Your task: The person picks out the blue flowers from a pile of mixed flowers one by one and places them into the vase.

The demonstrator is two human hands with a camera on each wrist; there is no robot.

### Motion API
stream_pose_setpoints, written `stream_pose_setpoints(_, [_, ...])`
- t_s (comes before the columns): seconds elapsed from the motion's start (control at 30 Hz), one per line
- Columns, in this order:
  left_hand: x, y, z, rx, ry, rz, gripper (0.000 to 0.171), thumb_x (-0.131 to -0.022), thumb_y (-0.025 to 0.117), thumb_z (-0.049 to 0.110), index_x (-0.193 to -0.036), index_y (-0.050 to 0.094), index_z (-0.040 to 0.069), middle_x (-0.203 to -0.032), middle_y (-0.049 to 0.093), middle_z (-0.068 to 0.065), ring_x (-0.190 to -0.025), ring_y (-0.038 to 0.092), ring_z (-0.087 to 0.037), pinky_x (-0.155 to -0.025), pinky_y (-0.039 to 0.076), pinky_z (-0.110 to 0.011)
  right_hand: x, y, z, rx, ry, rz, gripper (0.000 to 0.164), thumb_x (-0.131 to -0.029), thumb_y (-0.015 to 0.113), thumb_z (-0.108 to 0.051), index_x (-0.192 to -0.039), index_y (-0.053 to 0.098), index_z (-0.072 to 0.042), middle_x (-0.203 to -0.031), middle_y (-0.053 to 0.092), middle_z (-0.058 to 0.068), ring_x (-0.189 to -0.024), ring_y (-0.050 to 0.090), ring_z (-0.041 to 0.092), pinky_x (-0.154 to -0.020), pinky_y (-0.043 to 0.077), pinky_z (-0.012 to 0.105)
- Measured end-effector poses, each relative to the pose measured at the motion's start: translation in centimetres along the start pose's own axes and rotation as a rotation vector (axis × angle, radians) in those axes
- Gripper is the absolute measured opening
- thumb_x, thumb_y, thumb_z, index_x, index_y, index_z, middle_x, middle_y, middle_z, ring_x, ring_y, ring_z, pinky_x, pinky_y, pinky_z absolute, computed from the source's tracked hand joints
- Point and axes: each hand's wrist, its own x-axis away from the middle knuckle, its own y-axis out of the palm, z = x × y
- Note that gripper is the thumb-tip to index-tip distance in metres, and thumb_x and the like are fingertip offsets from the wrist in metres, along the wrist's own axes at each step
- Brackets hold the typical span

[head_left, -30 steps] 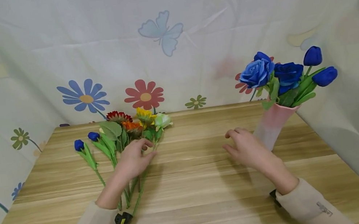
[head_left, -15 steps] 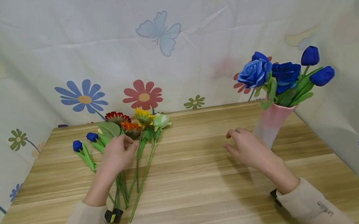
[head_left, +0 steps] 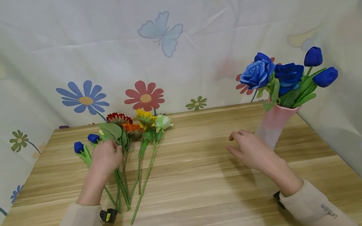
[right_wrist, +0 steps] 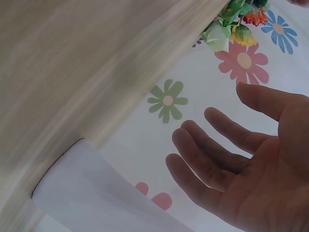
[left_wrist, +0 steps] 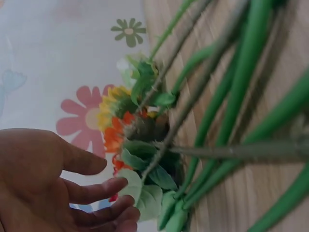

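My left hand (head_left: 106, 156) hovers over the loose artificial flowers on the left, fingers relaxed with nothing between them. In the left wrist view its fingertips (left_wrist: 118, 186) overlap the green leaves near the orange flower (left_wrist: 113, 137). Just beyond and left of that hand lie two blue tulips, one the nearer tulip bud (head_left: 79, 147), the other the tulip bud (head_left: 93, 138). Beside the pink and white vase (head_left: 276, 121), my right hand (head_left: 251, 149) stays loosely curved and holds nothing. Blue roses (head_left: 256, 73) and blue tulips (head_left: 314, 56) stand in that vase.
A red flower (head_left: 118, 118), a yellow flower (head_left: 145, 118) and a pale green rose (head_left: 163, 122) lie at the back left, stems towards me. The wooden table (head_left: 195, 185) meets a flower-printed cloth (head_left: 206, 66) behind.
My left hand has moved left across the loose flowers, from over the pale green rose's stem to over the tulip stems. The right hand has barely moved.
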Motion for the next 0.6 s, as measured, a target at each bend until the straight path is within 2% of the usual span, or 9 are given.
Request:
stream_pose_setpoints(0.13, [-0.2, -0.1, -0.9, -0.033, -0.040, -0.043, 0.038, -0.106, 0.044, 0.012, -0.068, 0.047, 0.006, -0.070, 0.047, -0.013, -0.074, 0.050, -0.032, -0.066, 0.043, -0.044, 0.0, -0.1, 0.0, 0.000, 0.004, -0.010, 0.027, -0.099, 0.071, -0.021, -0.112, 0.067, 0.003, -0.105, 0.068, 0.019, -0.088, 0.067, 0.031, -0.074, 0.054, 0.045])
stream_pose_setpoints(0.3, [-0.3, -0.1, -1.8, -0.073, -0.048, -0.083, 0.037, -0.094, 0.048, 0.003, -0.059, 0.040, 0.012, -0.060, 0.041, -0.005, -0.056, 0.044, -0.022, -0.051, 0.040, -0.035, -0.1, -0.1, 0.0, -0.005, 0.005, -0.015, 0.028, -0.099, 0.070, -0.021, -0.113, 0.067, 0.003, -0.106, 0.068, 0.020, -0.091, 0.067, 0.033, -0.077, 0.055, 0.047])
stream_pose_setpoints(0.37, [-0.3, 0.0, -2.1, -0.100, -0.045, -0.104, 0.036, -0.091, 0.050, 0.002, -0.057, 0.040, 0.013, -0.058, 0.040, -0.004, -0.053, 0.043, -0.021, -0.049, 0.038, -0.033, -0.1, -0.1, 0.0, -0.005, 0.004, -0.016, 0.027, -0.099, 0.071, -0.021, -0.112, 0.067, 0.003, -0.106, 0.068, 0.020, -0.091, 0.067, 0.033, -0.077, 0.055, 0.047])
stream_pose_setpoints(0.47, [-0.3, 0.0, -2.3, -0.125, -0.045, -0.148, 0.030, -0.093, 0.048, 0.003, -0.063, 0.047, 0.009, -0.063, 0.048, -0.009, -0.057, 0.049, -0.025, -0.052, 0.041, -0.035, -0.1, -0.2, 0.0, -0.007, 0.004, -0.016, 0.027, -0.099, 0.071, -0.020, -0.111, 0.067, 0.003, -0.105, 0.068, 0.020, -0.089, 0.067, 0.032, -0.076, 0.055, 0.046])
stream_pose_setpoints(0.6, [-0.5, 0.0, -2.5, -0.113, -0.073, -0.220, 0.020, -0.096, 0.046, 0.006, -0.088, 0.060, -0.006, -0.080, 0.057, -0.019, -0.069, 0.054, -0.031, -0.059, 0.045, -0.039, -0.1, -0.1, 0.0, -0.009, 0.005, -0.018, 0.027, -0.099, 0.071, -0.020, -0.111, 0.066, 0.003, -0.104, 0.068, 0.019, -0.088, 0.067, 0.031, -0.075, 0.055, 0.046])
